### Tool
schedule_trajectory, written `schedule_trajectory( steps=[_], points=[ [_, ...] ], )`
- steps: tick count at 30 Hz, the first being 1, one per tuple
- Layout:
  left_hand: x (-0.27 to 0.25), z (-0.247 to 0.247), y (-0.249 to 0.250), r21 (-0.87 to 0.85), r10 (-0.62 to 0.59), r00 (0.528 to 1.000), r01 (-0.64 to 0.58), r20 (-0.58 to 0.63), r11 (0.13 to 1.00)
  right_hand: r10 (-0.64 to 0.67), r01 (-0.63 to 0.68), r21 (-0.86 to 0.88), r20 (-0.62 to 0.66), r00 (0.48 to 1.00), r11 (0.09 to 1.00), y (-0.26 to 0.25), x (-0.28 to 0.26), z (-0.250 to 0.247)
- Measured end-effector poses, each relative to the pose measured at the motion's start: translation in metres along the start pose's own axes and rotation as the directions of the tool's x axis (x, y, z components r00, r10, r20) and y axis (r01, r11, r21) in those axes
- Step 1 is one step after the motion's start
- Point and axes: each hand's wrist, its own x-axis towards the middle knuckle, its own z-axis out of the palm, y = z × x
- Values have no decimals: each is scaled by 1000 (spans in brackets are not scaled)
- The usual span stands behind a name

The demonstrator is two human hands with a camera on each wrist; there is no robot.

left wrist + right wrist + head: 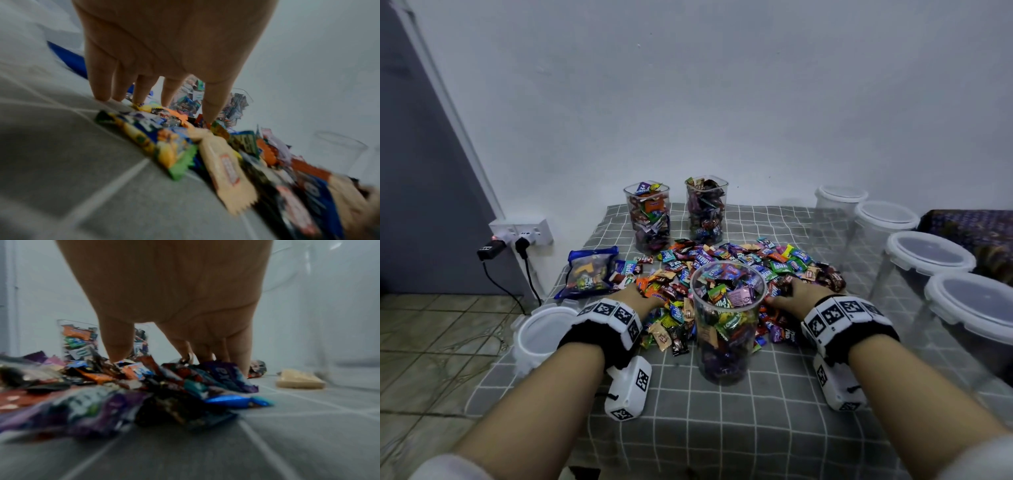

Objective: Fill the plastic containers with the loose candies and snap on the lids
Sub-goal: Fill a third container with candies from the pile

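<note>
Here, a round clear container [726, 322], lidless and filled with wrapped candies to its rim, stands upright on the grey checked tablecloth [722, 428] at the near edge of the loose candy pile [739, 263]. The left hand [642, 296] lies at the container's 9 o'clock and the right hand [796, 293] at its 3 o'clock, both palm-down with fingers straight and spread slightly apart, fingertips touching the wrappers; neither grips anything. Two more filled, lidless containers stand at 12 o'clock behind the pile: one [648, 216] to the left, another [705, 209] beside it. A loose white lid [544, 329] lies at 9 o'clock near the table edge, with a blue candy bag [589, 270] at 10 o'clock. Four lidded containers [928, 255] line up from 1 to 3 o'clock.
</note>
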Motion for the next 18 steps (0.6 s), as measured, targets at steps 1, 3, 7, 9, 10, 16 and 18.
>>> schedule_trajectory(
  steps=[1,3,7,9,10,16,18],
  points=[
    [-1,2,4,-5,39,999,-39,21,999,-46,46,6,-3,999,999,-3,-1,1],
    [-4,5,13,-2,123,990,-123,68,992,-120,120,12,-9,993,993,-9,-5,2],
    [-4,12,28,97,279,947,-296,159,950,-200,200,-1,28,979,980,-12,-3,5],
    [-9,13,33,192,304,934,-339,189,921,-243,243,-9,21,970,970,-12,-2,5],
    [-12,13,34,225,320,929,-357,185,906,-260,260,-17,18,966,966,-13,-3,4],
    [-20,10,41,283,370,926,-376,77,882,-331,325,-112,-38,943,939,-19,-6,2],
    [-18,9,40,300,381,922,-383,67,874,-347,336,-135,-69,935,932,-20,-7,0]
  ],
)
